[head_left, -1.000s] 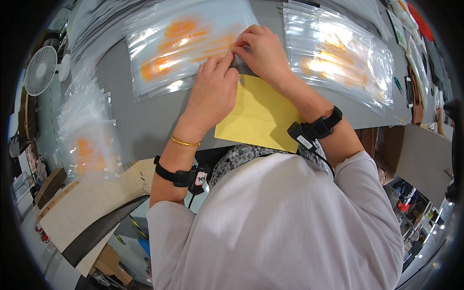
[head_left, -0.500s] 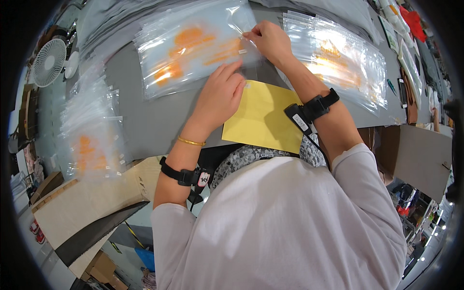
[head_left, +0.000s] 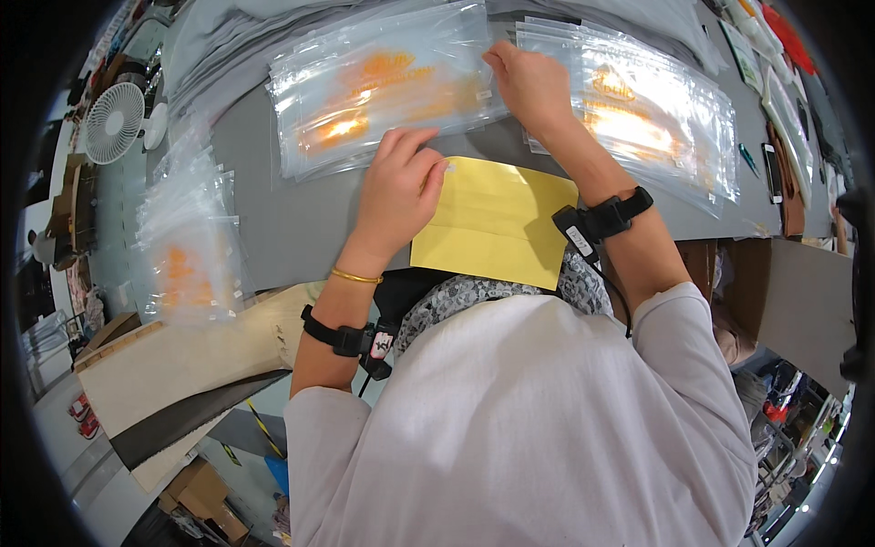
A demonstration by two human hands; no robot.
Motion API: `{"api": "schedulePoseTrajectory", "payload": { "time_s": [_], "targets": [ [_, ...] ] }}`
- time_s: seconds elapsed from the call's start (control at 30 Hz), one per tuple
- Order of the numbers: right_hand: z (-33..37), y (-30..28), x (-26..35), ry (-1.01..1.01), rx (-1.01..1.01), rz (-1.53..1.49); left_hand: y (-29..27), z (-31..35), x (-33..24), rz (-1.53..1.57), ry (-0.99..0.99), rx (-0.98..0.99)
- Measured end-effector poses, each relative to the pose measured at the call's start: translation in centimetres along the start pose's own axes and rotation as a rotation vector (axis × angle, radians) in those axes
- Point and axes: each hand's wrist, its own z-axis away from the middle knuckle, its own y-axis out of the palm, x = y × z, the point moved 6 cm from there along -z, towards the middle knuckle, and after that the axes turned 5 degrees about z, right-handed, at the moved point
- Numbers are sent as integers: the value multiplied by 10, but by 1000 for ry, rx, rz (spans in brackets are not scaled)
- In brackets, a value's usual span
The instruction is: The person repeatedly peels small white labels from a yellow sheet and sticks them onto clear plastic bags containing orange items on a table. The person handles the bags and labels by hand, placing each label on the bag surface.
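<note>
Clear zip bags with orange print lie in a fanned stack (head_left: 392, 82) on the grey table in front of me. My right hand (head_left: 536, 89) is closed in a pinch at the right edge of the top bag, just above its small white label (head_left: 483, 95). At the stack's near edge is my left hand (head_left: 398, 187), its fingers apart and a fingertip by the plastic. Its thumb reaches the upper left corner of a yellow paper sheet (head_left: 497, 219), which lies close to my body with a tiny white spot at that corner.
More printed bags form a second stack (head_left: 638, 118) on the right and a loose pile (head_left: 187, 255) on the left. Grey fabric (head_left: 237, 46) covers the table's far side. A white fan (head_left: 117, 123) stands at far left; a cardboard box (head_left: 729, 292) sits by my right elbow.
My left fingers have drawn back slightly from over the bags to their near edge. My right hand has moved from on the bag to its right edge. The whole view has shifted slightly.
</note>
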Motion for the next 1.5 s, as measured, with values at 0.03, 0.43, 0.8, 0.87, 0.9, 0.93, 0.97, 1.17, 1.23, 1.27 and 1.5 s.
{"api": "schedulePoseTrajectory", "payload": {
  "time_s": [0.03,0.43,0.8,0.87,0.9,0.93,0.97,1.17,1.23,1.27,1.5],
  "targets": [
    [2,3,-4,-38,-4,-16,4,-1,-1,-6,-6,35],
    [5,-123,-183,93,-302,537,25,9,15,636,-755,112],
    [99,-65,42,-100,66,-425,41,12,1,1272,-795,-152],
    [96,-62,45,-28,200,-517,41,17,5,1284,-803,-137],
    [95,-64,45,24,188,-518,41,19,7,1291,-809,-129],
    [96,-63,47,61,213,-533,42,20,7,1342,-801,-151],
    [99,-61,49,107,262,-559,44,21,6,1393,-795,-174],
    [106,-61,56,116,137,-572,47,19,3,1465,-762,-226],
    [106,-64,57,60,58,-489,49,19,4,1467,-772,-220],
    [107,-67,59,17,17,-455,50,19,4,1476,-772,-191],
    [95,-72,37,-29,5,-502,50,16,16,1283,-821,-159]
  ]
}}
